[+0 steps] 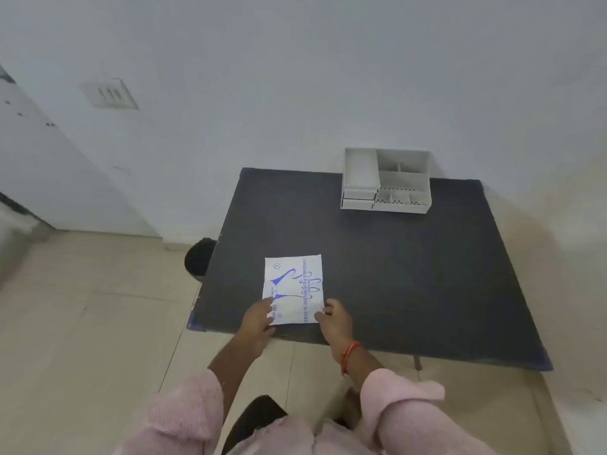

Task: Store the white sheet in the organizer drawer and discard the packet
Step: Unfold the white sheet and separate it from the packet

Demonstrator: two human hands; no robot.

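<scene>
A white packet (pixel 295 284) printed with blue glove drawings and lettering lies flat near the front edge of the dark table (pixel 394 274). My left hand (pixel 258 318) rests on the packet's near left corner, fingers spread on it. My right hand (pixel 331 318) pinches the packet's near right corner between thumb and fingers. The white organizer (pixel 386 180) with open compartments and small drawers on its left stands at the table's far edge against the wall. No separate white sheet shows.
A dark round bin (pixel 200 259) stands on the tiled floor just left of the table. A switch plate (pixel 110 93) is on the wall at the upper left. A table leg (pixel 417 362) shows under the front edge.
</scene>
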